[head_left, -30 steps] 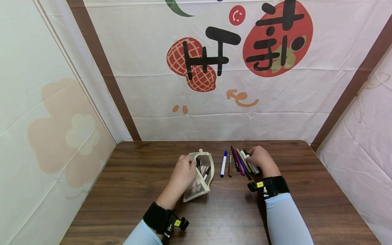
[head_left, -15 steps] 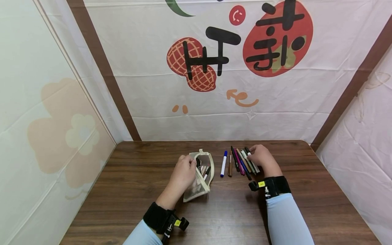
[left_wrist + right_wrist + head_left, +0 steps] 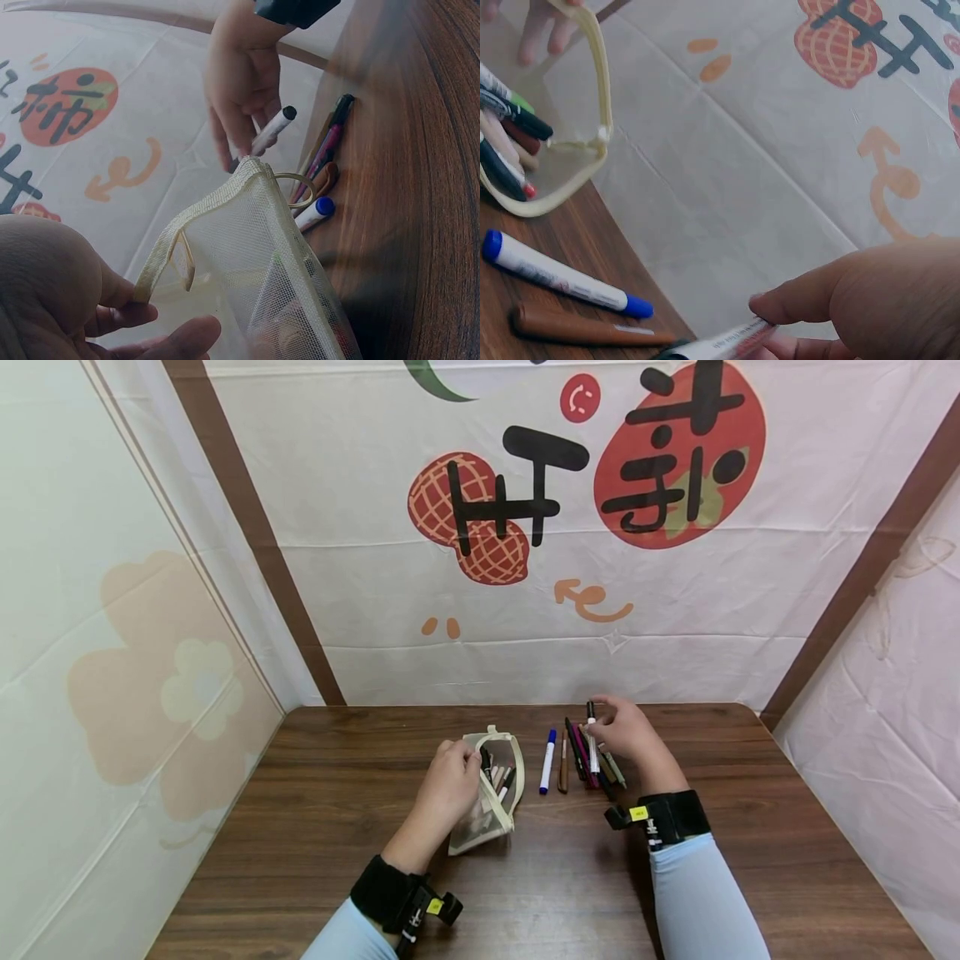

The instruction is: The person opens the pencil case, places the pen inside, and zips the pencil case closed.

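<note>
My left hand (image 3: 450, 785) pinches the cream edge of a see-through mesh pencil case (image 3: 472, 835), holding its mouth wide. Several pens (image 3: 514, 142) show inside it in the right wrist view. Over the loose pens to the right, my right hand (image 3: 632, 731) holds a white marker (image 3: 593, 747) with a black cap between thumb and fingers. The left wrist view shows this marker (image 3: 270, 135) raised above the table, beyond the case's rim. Part of the left fingers is hidden behind the case edge.
Between case and right hand lie a white marker with blue cap (image 3: 548, 762) and a brown pen (image 3: 563, 764). A bunch of coloured pens (image 3: 576, 752) lies under the right hand. A printed cloth (image 3: 360, 610) hangs behind the wooden table (image 3: 360, 760).
The right hand has picked the white marker with black cap out of the bunch and moved it up and left. The left hand and pencil case have stayed in place.
</note>
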Tool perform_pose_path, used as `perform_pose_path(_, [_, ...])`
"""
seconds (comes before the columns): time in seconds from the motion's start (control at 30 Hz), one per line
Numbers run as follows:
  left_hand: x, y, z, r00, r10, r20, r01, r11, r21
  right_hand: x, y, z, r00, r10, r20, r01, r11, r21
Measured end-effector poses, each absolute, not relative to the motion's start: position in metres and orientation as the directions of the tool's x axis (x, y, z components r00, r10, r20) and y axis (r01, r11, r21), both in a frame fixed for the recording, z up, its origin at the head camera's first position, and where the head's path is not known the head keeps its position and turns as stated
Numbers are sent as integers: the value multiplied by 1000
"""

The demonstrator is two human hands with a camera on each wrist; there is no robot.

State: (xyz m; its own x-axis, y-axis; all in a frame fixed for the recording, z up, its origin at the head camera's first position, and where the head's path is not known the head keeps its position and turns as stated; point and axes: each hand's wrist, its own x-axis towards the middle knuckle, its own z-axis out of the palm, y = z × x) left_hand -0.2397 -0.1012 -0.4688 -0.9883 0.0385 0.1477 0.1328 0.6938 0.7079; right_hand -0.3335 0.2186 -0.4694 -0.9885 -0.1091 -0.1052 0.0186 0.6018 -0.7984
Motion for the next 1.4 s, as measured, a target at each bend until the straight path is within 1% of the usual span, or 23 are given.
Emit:
perform_pose_path(0.17, [-240, -101, -469, -988, 38, 147, 132, 693, 709, -331, 200, -470, -987, -126, -98, 21, 509, -861])
perform_pose_path(0.4, [-239, -101, -469, -988, 24, 151, 124, 699, 704, -325, 162, -471, -978, -194, -80, 11, 336, -942])
perform_pose_path(0.67, [-239, -101, -469, -986, 27, 166, 138, 698, 703, -316, 118, -480, -964, -255, -80, 20, 228, -973])
perform_pose_path(0.87, [-240, -101, -469, -986, 16, 167, 133, 682, 719, -311, 95, -490, -943, -310, -119, 53, 212, -976])
perform_pose_path(1.0, [-241, -101, -468, -990, 17, 139, 115, 661, 741, -305, 83, -493, -917, -375, -135, 54, 219, -974])
perform_pose_path(1.27, [-239, -103, -466, -995, 24, 94, 86, 657, 749, -298, 83, -491, -867, -482, -128, -52, 342, -938])
perform_pose_path(1.4, [-239, -103, -466, -995, 15, 96, 82, 663, 744, -301, 95, -486, -883, -453, -121, -62, 370, -927])
